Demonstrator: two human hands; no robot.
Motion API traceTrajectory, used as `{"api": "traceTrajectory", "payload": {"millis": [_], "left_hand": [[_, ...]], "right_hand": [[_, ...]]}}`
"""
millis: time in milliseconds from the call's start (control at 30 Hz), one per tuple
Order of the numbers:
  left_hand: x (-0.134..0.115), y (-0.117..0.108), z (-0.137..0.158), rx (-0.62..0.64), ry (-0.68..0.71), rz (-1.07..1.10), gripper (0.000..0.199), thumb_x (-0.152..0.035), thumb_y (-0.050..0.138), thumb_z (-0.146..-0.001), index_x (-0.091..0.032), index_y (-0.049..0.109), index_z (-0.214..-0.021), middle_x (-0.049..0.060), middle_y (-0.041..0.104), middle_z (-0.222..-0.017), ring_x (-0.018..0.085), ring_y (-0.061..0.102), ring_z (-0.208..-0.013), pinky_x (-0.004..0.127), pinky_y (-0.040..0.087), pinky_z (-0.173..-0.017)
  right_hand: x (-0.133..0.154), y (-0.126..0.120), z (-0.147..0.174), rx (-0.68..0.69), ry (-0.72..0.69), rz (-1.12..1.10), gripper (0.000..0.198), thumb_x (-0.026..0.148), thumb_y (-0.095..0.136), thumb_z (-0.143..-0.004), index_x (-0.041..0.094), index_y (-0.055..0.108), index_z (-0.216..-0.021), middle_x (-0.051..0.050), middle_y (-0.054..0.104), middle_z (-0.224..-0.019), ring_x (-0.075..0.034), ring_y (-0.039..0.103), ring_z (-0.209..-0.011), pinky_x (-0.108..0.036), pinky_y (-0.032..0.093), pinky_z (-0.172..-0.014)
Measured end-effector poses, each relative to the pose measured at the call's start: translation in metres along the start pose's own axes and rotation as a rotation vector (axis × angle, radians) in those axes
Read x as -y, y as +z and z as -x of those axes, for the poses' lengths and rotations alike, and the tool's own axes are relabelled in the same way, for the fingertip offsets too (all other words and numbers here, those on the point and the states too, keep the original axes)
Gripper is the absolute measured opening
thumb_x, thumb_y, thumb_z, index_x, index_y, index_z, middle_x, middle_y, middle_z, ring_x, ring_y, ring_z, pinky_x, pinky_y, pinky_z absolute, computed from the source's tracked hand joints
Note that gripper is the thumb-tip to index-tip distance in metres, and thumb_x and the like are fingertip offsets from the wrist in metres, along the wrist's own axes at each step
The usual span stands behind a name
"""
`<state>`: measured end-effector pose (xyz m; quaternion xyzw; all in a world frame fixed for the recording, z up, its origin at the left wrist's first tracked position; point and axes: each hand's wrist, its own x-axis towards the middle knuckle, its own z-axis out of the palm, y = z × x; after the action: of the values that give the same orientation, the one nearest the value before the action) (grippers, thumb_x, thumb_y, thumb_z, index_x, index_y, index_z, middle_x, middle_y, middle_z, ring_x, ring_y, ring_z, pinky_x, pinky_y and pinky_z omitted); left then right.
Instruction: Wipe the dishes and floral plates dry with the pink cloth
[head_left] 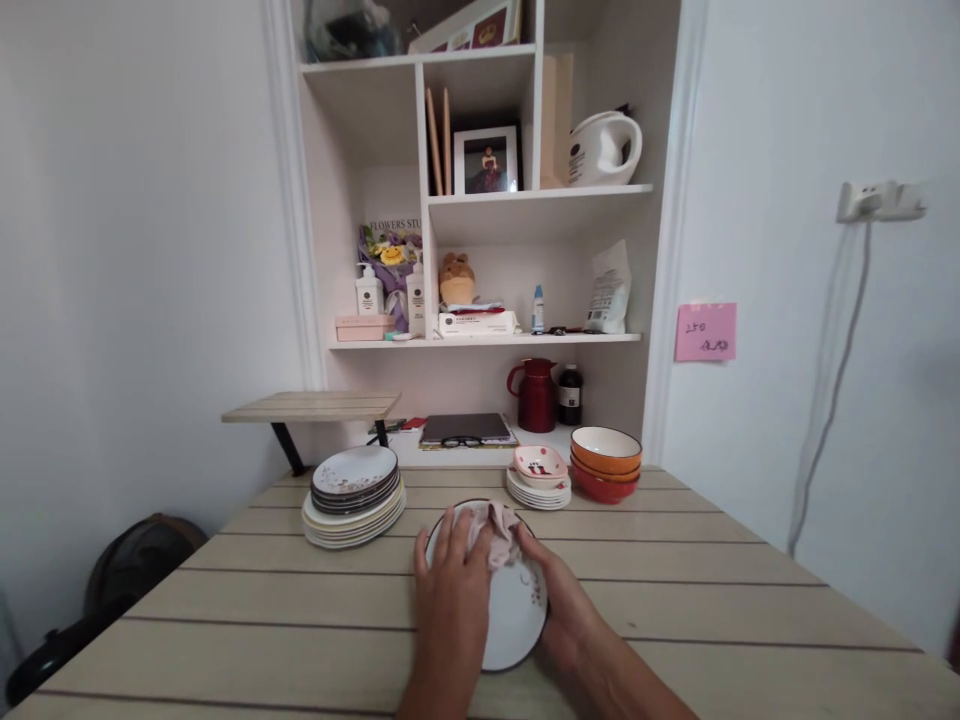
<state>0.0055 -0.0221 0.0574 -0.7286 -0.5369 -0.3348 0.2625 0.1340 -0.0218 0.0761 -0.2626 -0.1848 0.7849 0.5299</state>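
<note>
A white plate with a dark rim and a small floral pattern is held tilted above the near middle of the wooden table. Across the plate's upper left lies my left hand, its fingers closed over a crumpled pale pink cloth against the plate's face. My right hand grips the plate's right edge, with the thumb beside the cloth. The fingers under the plate are hidden. To the left stands a stack of plates, dark-rimmed ones on top of lighter ones.
Behind my right hand stand small saucers with patterned dishes on top, next to stacked orange and red bowls. A raised wooden stand is at the back left. The red jug and dark laptop sit under the shelves.
</note>
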Motion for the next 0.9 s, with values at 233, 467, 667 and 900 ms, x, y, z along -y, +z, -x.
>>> {"api": "traceTrajectory", "payload": {"millis": [233, 467, 667, 900], "left_hand": [[0.004, 0.007, 0.002, 0.000, -0.072, -0.059, 0.045, -0.007, 0.047, -0.086, -0.026, 0.061, -0.125, 0.007, 0.060, -0.133, 0.026, 0.050, -0.126, 0.053, 0.038, -0.105], [-0.009, 0.024, 0.012, -0.039, 0.109, -0.039, 0.046, -0.004, 0.047, -0.085, -0.022, 0.060, -0.125, 0.005, 0.059, -0.133, 0.022, 0.051, -0.125, 0.043, 0.041, -0.105], [-0.009, 0.025, 0.013, -0.018, 0.152, -0.015, 0.054, 0.000, 0.045, -0.084, -0.024, 0.053, -0.133, 0.004, 0.054, -0.140, 0.018, 0.048, -0.128, 0.038, 0.039, -0.108], [0.000, 0.012, 0.004, 0.047, 0.089, 0.008, 0.054, -0.002, 0.047, -0.085, -0.033, 0.057, -0.128, 0.004, 0.055, -0.138, 0.022, 0.051, -0.126, 0.049, 0.040, -0.106]], "right_hand": [[0.015, -0.002, 0.001, -0.070, -0.050, -0.060, 0.056, 0.046, 0.065, -0.078, 0.010, 0.064, -0.121, -0.016, 0.077, -0.096, -0.031, 0.071, -0.096, -0.046, 0.049, -0.094], [0.029, -0.014, -0.003, -0.066, -0.164, -0.152, 0.051, 0.043, 0.063, -0.080, 0.014, 0.063, -0.122, -0.014, 0.076, -0.104, -0.031, 0.069, -0.101, -0.048, 0.046, -0.097], [0.025, -0.009, -0.002, -0.028, -0.101, -0.154, 0.042, 0.042, 0.062, -0.082, 0.011, 0.068, -0.109, -0.014, 0.078, -0.095, -0.029, 0.071, -0.097, -0.043, 0.048, -0.095], [0.003, -0.003, -0.003, -0.037, -0.007, -0.062, 0.047, 0.044, 0.066, -0.080, 0.007, 0.068, -0.109, -0.014, 0.078, -0.085, -0.029, 0.073, -0.087, -0.041, 0.049, -0.092]]}}
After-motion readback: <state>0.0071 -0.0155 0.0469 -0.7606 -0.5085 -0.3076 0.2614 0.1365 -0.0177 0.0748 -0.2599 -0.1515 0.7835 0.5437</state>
